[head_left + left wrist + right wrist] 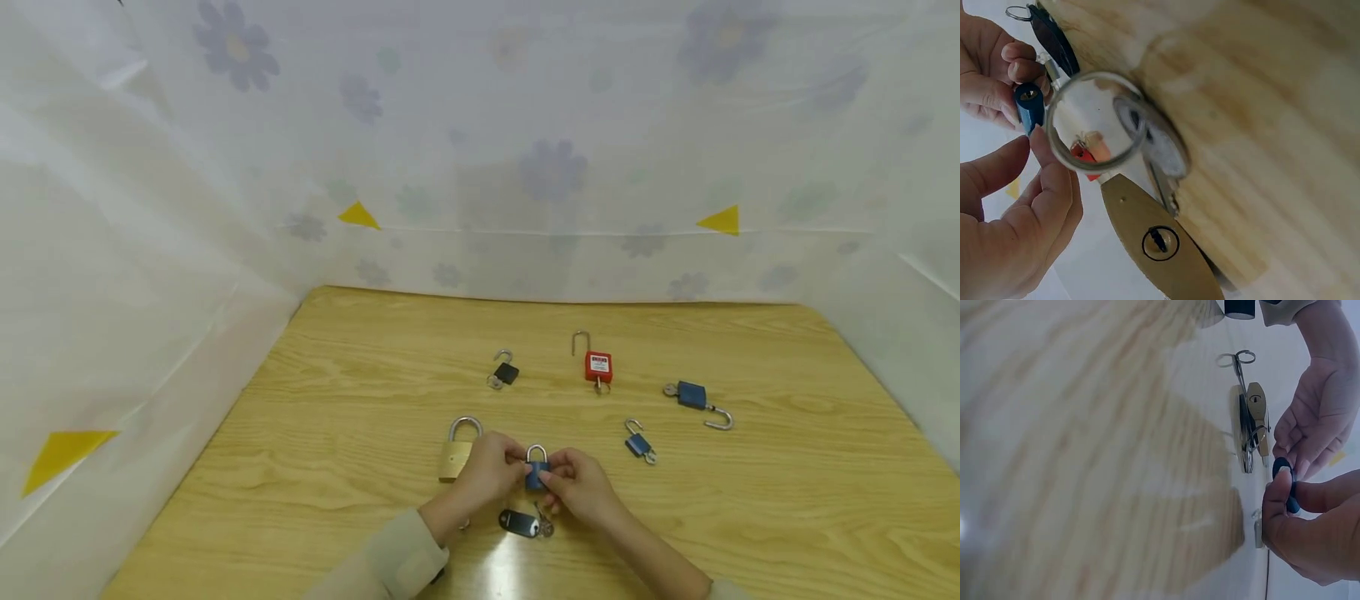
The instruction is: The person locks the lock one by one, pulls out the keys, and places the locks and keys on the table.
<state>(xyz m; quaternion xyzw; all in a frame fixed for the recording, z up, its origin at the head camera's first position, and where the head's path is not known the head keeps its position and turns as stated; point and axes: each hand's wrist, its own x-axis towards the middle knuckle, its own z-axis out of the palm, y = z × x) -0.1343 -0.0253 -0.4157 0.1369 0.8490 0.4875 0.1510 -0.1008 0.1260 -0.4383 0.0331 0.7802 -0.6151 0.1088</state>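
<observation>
Wooden table; blue padlock, shackle pointing forward

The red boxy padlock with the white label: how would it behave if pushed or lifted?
The red boxy padlock looks stiff and flat-sided, so it would probably slide rather than roll on the wooden table. Its open silver shackle, one end free of the body, might swivel when lifted. The silver key at the opposite end may dangle.

We wear pale beige, long-looking clothing: our left sleeve ends in a broad, loosely creased cuff, with a dark, rounded piece just beside it. Our right sleeve shows only as a similarly beige sliver. Our fingers are bare.
</observation>
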